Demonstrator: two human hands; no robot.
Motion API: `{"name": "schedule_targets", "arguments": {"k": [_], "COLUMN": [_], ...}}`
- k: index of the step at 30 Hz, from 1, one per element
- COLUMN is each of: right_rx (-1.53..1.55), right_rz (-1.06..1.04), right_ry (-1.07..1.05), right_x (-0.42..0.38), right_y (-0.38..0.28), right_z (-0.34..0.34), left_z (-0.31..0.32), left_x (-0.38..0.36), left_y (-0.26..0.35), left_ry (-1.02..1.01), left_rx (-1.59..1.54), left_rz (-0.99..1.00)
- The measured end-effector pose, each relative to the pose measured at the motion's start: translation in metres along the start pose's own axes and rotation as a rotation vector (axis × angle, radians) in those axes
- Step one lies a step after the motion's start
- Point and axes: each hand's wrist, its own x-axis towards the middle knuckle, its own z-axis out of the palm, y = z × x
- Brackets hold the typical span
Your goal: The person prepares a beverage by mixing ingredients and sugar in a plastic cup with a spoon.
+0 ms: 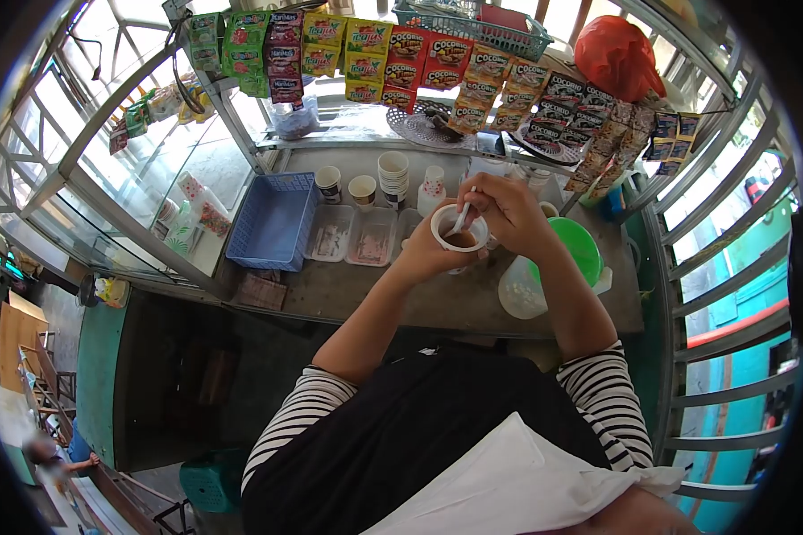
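My left hand [424,252] is wrapped round a white cup [478,234] that has brown liquid [461,239] in it. The cup is held above the counter and its mouth faces me. From above, my right hand [509,209] pinches a light-coloured spoon [461,218], whose lower end dips into the cup. Right of the cup, under my right forearm, are a bright green lid or bowl [580,250] and a translucent plastic container [519,290]. My forearm hides part of them.
On the counter [348,299] stand a blue basket [272,218], clear trays [372,234], stacked paper cups [393,174] and a patterned bottle or cup stack [433,183]. Drink sachets [366,53] hang across the front. A red bag [614,55] sits upper right. A person [53,459] is at lower left.
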Motion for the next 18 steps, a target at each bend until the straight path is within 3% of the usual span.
{"name": "schedule_targets", "arguments": {"k": [4, 9, 11, 18], "right_rx": [-0.037, -0.031, -0.021, -0.004], "right_rz": [-0.064, 0.017, 0.025, -0.003], "right_ry": [0.026, 0.043, 0.038, 0.03], "right_x": [-0.011, -0.026, -0.033, -0.05], "right_y": [0.0, -0.006, -0.007, -0.005], "right_z": [-0.01, -0.022, -0.024, -0.029], "left_z": [0.016, 0.033, 0.041, 0.06], "left_x": [-0.001, 0.0, 0.0, -0.007], "left_y": [0.007, 0.0, -0.002, -0.005], "left_ry": [0.044, 0.081, 0.056, 0.063], "left_rx": [0.019, 0.03, -0.089, -0.019], "left_rz": [0.021, 0.086, 0.064, -0.024]}}
